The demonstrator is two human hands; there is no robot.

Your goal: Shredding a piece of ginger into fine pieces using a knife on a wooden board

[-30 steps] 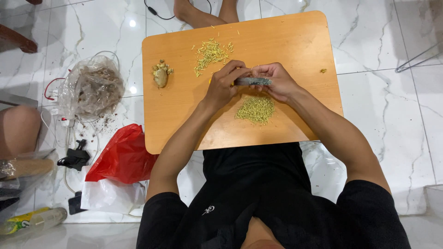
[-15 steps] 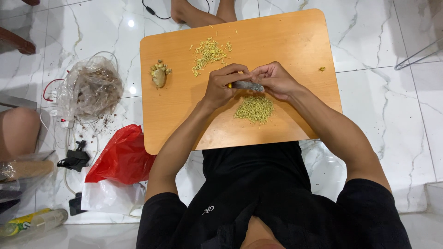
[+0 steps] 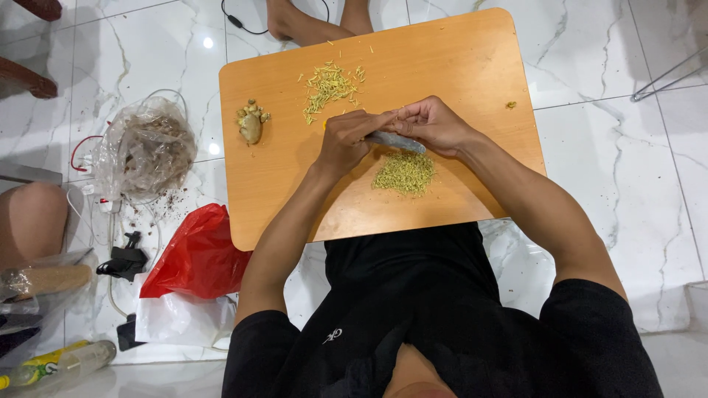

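My left hand (image 3: 345,138) is closed around the handle end of a knife (image 3: 396,141). The grey blade lies across the wooden board (image 3: 472,66), just above a pile of finely chopped ginger (image 3: 404,173). My right hand (image 3: 434,122) pinches the far part of the blade from above. The two hands' fingertips meet over the knife. A looser heap of ginger strips (image 3: 328,85) lies farther up the board. A knobbly piece of whole ginger (image 3: 251,124) sits near the board's left edge.
A clear plastic bag of peelings (image 3: 144,147) and a red plastic bag (image 3: 195,254) lie on the white marble floor to the left. Cables and a black plug lie near them. Another person's feet (image 3: 295,22) rest beyond the board, and a knee (image 3: 29,221) shows at far left.
The knife and both hands have shifted slightly left and down toward the chopped pile. The piles and the whole ginger have stayed put.
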